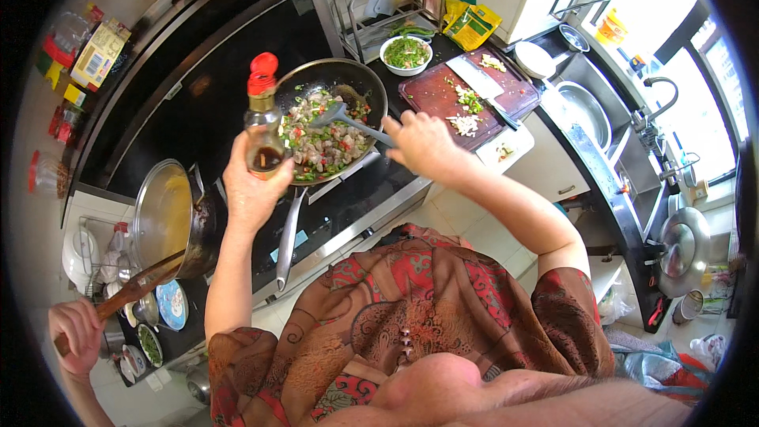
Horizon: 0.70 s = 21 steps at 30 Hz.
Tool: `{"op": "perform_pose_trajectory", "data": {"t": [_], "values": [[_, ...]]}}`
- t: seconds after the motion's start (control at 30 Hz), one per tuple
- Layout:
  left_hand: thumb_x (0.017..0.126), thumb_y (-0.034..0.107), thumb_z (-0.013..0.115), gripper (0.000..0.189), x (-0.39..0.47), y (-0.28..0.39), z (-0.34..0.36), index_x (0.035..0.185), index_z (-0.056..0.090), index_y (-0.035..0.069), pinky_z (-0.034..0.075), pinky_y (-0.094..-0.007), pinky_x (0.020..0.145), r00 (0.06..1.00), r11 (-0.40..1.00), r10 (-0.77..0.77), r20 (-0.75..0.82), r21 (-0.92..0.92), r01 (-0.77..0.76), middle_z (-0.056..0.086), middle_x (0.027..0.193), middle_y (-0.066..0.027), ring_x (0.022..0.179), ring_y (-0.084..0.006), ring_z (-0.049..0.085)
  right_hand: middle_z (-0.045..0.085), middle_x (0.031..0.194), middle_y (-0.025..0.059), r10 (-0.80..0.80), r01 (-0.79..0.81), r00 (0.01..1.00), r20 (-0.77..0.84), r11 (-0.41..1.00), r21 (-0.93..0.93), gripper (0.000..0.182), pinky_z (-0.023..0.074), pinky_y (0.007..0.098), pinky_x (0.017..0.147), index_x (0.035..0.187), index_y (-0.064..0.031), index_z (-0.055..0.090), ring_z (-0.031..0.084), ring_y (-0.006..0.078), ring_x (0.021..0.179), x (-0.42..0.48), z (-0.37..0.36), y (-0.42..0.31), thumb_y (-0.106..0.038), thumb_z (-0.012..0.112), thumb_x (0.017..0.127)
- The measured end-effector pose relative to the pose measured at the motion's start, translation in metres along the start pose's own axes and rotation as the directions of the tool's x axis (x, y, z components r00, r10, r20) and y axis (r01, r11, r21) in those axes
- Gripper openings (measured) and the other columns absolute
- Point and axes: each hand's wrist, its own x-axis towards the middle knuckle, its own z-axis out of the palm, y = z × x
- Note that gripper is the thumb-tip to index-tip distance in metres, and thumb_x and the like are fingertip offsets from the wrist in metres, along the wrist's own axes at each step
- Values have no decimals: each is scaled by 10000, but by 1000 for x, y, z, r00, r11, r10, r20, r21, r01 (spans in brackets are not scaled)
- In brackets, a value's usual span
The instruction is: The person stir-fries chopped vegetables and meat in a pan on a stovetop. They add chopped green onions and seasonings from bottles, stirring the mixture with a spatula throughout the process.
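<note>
My left hand (254,190) is closed around a glass bottle (265,157) with a red flip cap, which has dark liquid low inside. The bottle is beside the left rim of a frying pan (382,86) on the stove. Diced meat (320,141) with chopped green and red peppers lies in the pan. A grey spatula (335,115) rests among the food, its handle reaching towards my right hand (421,142). The fingers of my right hand are at the end of that handle, bent; whether they grip it is unclear. The pan's metal handle (289,243) points towards my body.
At the left, another person's hand (77,332) holds a wooden utensil (136,284) over a deep pot (198,231). A white bowl of chopped greens (406,55), a cutting board (424,92) and a cleaver (474,77) are beyond the pan. The sink (643,160) is at the right.
</note>
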Motion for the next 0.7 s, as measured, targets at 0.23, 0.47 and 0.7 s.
{"op": "perform_pose_trajectory", "data": {"t": [0.23,0.47,0.7], "values": [[690,114,739,586,-8,-51,-21,1219,501,33,461,-320,915,989,953,-86,-116,281,116,614,1149,-119,1035,-210,610,593,877,115,-15,16,1000,3,984,-178,383,517,305,560,1145,31,533,616,219,789,22,49,-25,-116,581,795],[679,77,717,523,-15,-78,-14,1168,533,95,484,-395,814,971,812,151,-182,584,-17,592,1006,-120,939,-323,591,647,828,220,97,-127,991,86,873,470,233,509,447,702,1004,33,570,629,395,822,15,-2,26,-119,562,827],[635,95,746,605,-11,-90,-9,1195,527,165,459,-427,831,988,685,99,-117,729,17,548,1017,-94,983,-314,550,640,835,232,37,-108,994,105,572,813,257,478,441,734,1005,19,629,614,402,821,-25,3,42,-166,566,839]]}}
